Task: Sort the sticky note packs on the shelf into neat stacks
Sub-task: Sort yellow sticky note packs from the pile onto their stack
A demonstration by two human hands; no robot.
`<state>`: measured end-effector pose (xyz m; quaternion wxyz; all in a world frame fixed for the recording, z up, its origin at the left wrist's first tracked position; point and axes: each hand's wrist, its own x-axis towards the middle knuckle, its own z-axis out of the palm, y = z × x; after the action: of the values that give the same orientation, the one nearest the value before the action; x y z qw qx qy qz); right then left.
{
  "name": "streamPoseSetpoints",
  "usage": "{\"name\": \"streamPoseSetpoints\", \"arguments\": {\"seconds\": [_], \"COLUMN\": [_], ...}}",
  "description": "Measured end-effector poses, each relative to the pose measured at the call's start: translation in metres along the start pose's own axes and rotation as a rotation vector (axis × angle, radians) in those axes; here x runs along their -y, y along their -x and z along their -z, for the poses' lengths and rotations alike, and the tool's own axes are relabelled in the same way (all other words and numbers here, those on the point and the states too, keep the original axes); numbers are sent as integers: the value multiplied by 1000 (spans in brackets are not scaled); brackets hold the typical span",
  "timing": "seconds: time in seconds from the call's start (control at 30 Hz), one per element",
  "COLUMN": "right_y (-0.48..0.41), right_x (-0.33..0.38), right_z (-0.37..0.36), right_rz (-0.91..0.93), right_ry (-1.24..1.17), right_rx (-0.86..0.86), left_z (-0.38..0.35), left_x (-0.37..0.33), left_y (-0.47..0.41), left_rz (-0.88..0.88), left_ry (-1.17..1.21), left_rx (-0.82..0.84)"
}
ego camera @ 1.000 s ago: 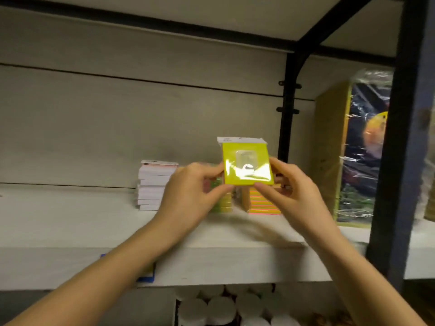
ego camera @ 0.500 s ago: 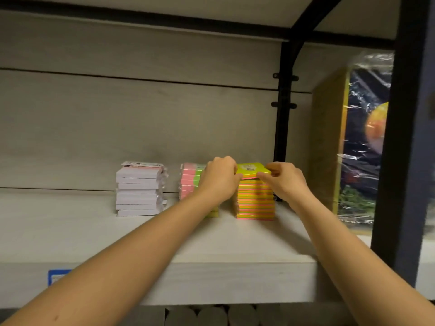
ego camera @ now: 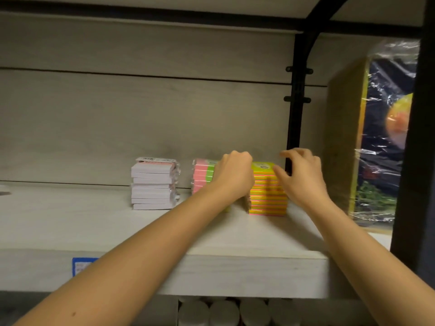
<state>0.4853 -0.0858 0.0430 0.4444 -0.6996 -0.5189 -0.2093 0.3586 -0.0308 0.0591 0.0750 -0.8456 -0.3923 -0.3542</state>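
Three stacks of sticky note packs stand at the back of the white shelf (ego camera: 94, 227): a white stack (ego camera: 151, 187), a pink and green stack (ego camera: 203, 175) and a yellow and pink striped stack (ego camera: 267, 198). A yellow pack (ego camera: 262, 166) lies flat on top of the striped stack. My left hand (ego camera: 233, 175) is curled at this pack's left edge and hides part of the pink and green stack. My right hand (ego camera: 301, 177) is at the stack's right side with fingers spread and lifted; its thumb touches the stack's front.
A tall plastic-wrapped box (ego camera: 381, 137) stands right of the stacks behind a black shelf bracket (ego camera: 296, 102). A thick dark post (ego camera: 419, 137) rises at the front right. A blue label (ego camera: 81, 265) is on the shelf's front edge. White rolls (ego camera: 223, 311) lie on the level below.
Both hands carried the yellow pack from in front of me down onto the striped stack. My right hand has since let go and spread its fingers.
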Motion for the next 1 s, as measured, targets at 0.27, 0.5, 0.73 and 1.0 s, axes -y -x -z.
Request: {"name": "streamPoseSetpoints", "arguments": {"seconds": [0.27, 0.5, 0.73, 1.0], "right_y": [44, 91, 116, 99], "right_x": [77, 172, 295, 430], "right_z": [2, -44, -100, -180], "right_rz": [173, 273, 291, 171], "right_ry": [-232, -363, -338, -355], "right_rx": [66, 271, 376, 749], "left_z": [67, 110, 173, 232], "left_x": [84, 206, 350, 510], "left_y": [43, 118, 171, 163], "left_rz": [52, 88, 96, 342], "left_ry": [520, 481, 347, 72], "left_rx": [-108, -111, -71, 62]}}
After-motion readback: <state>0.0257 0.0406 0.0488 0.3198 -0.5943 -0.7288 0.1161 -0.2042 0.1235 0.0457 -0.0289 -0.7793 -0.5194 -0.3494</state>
